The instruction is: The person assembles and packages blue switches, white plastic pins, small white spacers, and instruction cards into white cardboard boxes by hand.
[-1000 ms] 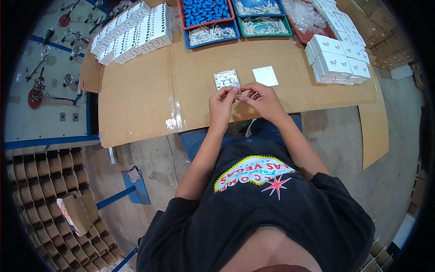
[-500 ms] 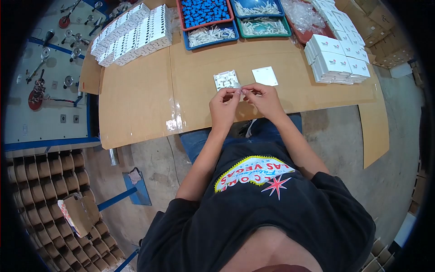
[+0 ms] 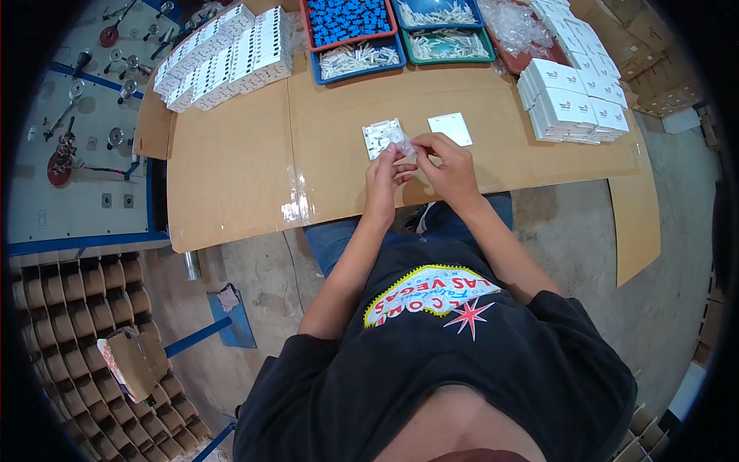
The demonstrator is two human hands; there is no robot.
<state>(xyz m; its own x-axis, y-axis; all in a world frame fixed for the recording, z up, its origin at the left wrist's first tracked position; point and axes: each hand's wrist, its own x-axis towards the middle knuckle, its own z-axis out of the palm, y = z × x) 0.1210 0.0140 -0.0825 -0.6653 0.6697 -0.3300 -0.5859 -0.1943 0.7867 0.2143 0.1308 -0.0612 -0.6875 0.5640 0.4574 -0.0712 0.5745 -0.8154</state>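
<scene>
A small clear plastic bag [image 3: 406, 148] is stretched between my two hands above the cardboard-covered table. My left hand [image 3: 383, 183] pinches its left side between thumb and forefinger, the other fingers loosely curled. On the bag's right side, the fingertips of my right hand [image 3: 448, 169] are closed. Whatever the bag contains is too small to make out. Just beyond my left fingertips lies an open white square housing [image 3: 379, 136] with small white parts inside; the bag overlaps its near right corner. A flat white square plate [image 3: 450, 128] rests on the cardboard past my right hand.
Along the back stand a red tray [image 3: 306, 25] of blue pieces and blue [image 3: 317, 75] and green [image 3: 488, 58] trays of small white parts. White boxes are stacked at left [image 3: 245, 61] and right [image 3: 566, 104]. The cardboard's near edge [image 3: 254, 236] runs before my lap.
My hands have moved slightly apart and the bag shows more between them. My left hand has turned, its lower fingers loosening.
</scene>
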